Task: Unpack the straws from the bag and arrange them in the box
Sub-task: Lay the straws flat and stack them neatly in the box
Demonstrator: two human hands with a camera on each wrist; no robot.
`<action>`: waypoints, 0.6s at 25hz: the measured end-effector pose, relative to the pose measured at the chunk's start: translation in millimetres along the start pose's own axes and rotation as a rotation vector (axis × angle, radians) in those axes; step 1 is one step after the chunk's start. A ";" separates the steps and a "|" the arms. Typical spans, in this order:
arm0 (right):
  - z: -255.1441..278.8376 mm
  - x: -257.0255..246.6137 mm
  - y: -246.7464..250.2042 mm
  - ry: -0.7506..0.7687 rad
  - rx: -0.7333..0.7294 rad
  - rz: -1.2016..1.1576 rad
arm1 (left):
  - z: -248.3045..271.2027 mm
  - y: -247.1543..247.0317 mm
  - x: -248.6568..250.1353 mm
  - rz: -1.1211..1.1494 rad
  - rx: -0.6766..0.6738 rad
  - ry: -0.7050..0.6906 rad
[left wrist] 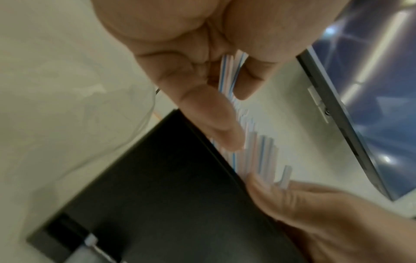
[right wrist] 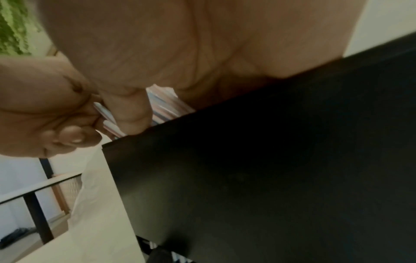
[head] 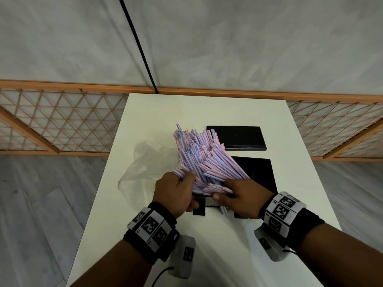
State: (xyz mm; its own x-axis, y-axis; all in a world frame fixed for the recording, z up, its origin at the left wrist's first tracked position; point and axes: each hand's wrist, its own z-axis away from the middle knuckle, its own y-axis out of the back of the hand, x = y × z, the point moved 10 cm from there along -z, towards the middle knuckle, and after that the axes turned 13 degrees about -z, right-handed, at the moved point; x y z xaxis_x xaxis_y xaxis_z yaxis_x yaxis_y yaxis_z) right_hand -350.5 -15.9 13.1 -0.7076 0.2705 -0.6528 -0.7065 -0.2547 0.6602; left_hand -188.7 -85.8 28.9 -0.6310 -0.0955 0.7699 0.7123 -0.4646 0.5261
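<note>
Both hands clutch one fanned bundle of striped straws (head: 204,156): my left hand (head: 176,191) curls round its near left end, my right hand (head: 242,196) round its near right end, above the open black box (head: 261,172). I judge them light, slick, apt to splay; grip nearer the middle. Beside lies the emptied clear bag (head: 145,162).
</note>
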 end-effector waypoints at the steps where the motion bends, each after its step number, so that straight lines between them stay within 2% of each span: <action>1: -1.2 3.1 -0.9 -0.028 -0.009 0.011 | -0.1 -0.3 -1.0 0.026 0.002 0.018; 4: -5.9 7.0 -7.5 -0.070 -0.074 -0.068 | -1.8 -1.8 -2.0 0.036 0.007 0.020; 7: -11.0 4.7 -9.5 -0.036 -0.106 -0.103 | -2.0 -6.2 -2.4 0.117 -0.013 0.014; 11: -12.5 1.7 -7.6 -0.012 -0.055 -0.129 | 2.3 -15.2 -3.5 0.295 -0.090 0.073; 13: -12.5 -3.5 -5.2 -0.005 -0.030 -0.104 | 2.7 -10.9 -2.0 0.193 -0.073 0.019; 15: -12.7 -5.4 -4.5 -0.002 -0.025 -0.067 | 1.7 7.1 4.3 -0.057 0.044 -0.107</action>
State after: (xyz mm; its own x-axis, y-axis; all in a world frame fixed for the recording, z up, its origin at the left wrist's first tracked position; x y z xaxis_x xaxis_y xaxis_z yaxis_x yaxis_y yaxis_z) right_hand -343.6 -28.0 8.9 -0.6584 0.2892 -0.6949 -0.7527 -0.2589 0.6053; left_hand -185.8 -88.1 36.6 -0.6358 0.0253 0.7714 0.6906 -0.4275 0.5833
